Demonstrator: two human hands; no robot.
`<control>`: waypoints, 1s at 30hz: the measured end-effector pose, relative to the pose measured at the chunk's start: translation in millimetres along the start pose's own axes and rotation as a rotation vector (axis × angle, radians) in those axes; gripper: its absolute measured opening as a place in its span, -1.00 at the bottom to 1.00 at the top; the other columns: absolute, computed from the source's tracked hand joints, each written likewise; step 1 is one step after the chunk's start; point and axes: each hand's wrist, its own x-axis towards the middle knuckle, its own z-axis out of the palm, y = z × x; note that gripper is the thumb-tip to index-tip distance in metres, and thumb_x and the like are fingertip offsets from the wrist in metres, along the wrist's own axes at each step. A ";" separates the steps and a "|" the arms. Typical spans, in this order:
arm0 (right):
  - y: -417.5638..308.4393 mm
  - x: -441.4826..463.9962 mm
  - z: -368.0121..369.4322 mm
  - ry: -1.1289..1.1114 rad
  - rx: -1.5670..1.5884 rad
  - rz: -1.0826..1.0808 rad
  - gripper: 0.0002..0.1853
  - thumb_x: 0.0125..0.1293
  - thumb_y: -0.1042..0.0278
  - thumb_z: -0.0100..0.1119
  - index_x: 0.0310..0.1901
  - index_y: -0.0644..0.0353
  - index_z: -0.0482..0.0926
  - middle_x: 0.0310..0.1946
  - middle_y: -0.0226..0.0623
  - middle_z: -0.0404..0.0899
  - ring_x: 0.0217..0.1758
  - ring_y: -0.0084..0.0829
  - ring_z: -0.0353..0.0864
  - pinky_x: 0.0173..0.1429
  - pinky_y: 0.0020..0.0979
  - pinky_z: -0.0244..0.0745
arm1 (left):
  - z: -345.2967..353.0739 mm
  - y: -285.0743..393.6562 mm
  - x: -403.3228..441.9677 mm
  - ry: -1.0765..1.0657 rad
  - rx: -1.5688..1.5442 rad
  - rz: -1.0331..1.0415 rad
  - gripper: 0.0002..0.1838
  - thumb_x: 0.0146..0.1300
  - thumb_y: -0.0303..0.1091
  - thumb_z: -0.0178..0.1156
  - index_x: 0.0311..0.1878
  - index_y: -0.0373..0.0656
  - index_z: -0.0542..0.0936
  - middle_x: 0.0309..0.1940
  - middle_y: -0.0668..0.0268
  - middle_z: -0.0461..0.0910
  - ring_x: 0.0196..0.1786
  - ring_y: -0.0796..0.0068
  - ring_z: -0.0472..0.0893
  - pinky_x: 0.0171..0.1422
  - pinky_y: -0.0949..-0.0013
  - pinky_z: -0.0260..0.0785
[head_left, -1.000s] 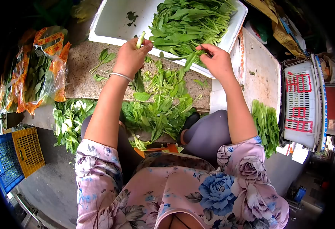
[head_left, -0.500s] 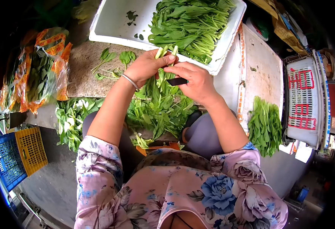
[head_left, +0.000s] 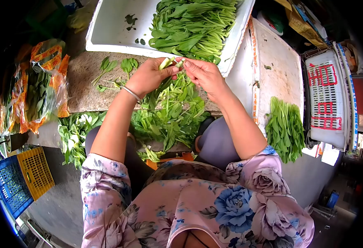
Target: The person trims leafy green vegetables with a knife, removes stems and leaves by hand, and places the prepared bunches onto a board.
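My left hand [head_left: 150, 75], with a bangle at the wrist, is closed around a few leafy green stems [head_left: 165, 63], their pale cut ends pointing up. The thumb and fingers of my right hand [head_left: 208, 79] are pinched at a stem end beside them. Whatever lies inside the right palm is hidden. Beneath both hands spreads a loose heap of leafy greens [head_left: 169, 120]. Just beyond them stands a white foam box [head_left: 115, 46] with neatly laid greens [head_left: 194, 31] in its right part.
Small loose sprigs [head_left: 128, 65] lie on the stone slab [head_left: 80, 89]. Plastic bags of greens [head_left: 40, 89] stand at left, above blue and yellow crates [head_left: 34, 167]. At right are a foam lid [head_left: 278, 62], a bunch of greens [head_left: 285, 130] and a white crate [head_left: 326, 99].
My right hand has turned and come closer to the stem ends. The black handle-like piece seen in it before is out of sight. The view has shifted slightly.
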 end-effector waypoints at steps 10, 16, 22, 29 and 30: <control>10.6 28.7 -38.1 0.195 -0.327 0.195 -0.57 0.21 -0.02 0.12 -0.11 0.22 0.54 -0.61 -0.55 0.34 -0.64 -0.73 0.18 -0.59 -0.67 0.10 | -11.5 5.2 -5.6 0.073 0.171 -0.040 -0.71 0.28 -0.21 0.05 -0.07 -0.20 0.52 -0.37 0.41 0.61 -0.48 0.75 0.41 -0.53 0.62 0.22; 34.6 87.3 -98.1 0.517 -1.281 0.306 -0.69 0.15 0.22 0.13 -0.12 0.19 0.55 -0.22 -0.10 0.58 -0.09 -0.24 0.56 -0.05 -0.34 0.46 | -13.2 -10.2 1.1 0.249 0.164 0.048 -0.71 0.29 -0.21 0.03 -0.12 -0.24 0.53 -0.39 0.30 0.62 -0.50 0.58 0.47 -0.45 0.46 0.31; 56.2 95.9 -102.1 0.527 -1.392 0.247 -0.78 0.09 0.30 0.15 -0.21 0.12 0.58 -0.21 -0.12 0.57 -0.12 -0.17 0.55 -0.03 -0.26 0.45 | -18.2 -8.1 5.1 0.394 0.473 0.165 -0.76 0.26 -0.23 0.01 -0.22 -0.18 0.55 -0.51 0.05 0.53 -0.44 0.08 0.52 -0.32 0.21 0.35; 1.7 82.5 -106.1 0.496 -1.003 0.178 -0.77 0.00 0.26 0.28 -0.34 0.20 0.60 -0.46 -0.17 0.61 -0.38 -0.31 0.60 -0.22 -0.37 0.46 | -22.3 -7.7 5.3 0.474 0.373 0.131 -0.77 0.27 -0.22 -0.01 -0.22 -0.14 0.55 -0.53 0.11 0.55 -0.44 0.13 0.54 -0.32 0.21 0.36; -4.9 78.4 -105.5 0.524 -1.029 0.121 -0.76 -0.02 0.23 0.29 -0.35 0.21 0.61 -0.48 -0.17 0.61 -0.44 -0.33 0.59 -0.26 -0.39 0.46 | -22.9 -6.8 4.9 0.494 0.376 0.096 -0.77 0.27 -0.21 -0.01 -0.22 -0.14 0.55 -0.53 0.13 0.56 -0.43 0.15 0.55 -0.32 0.22 0.37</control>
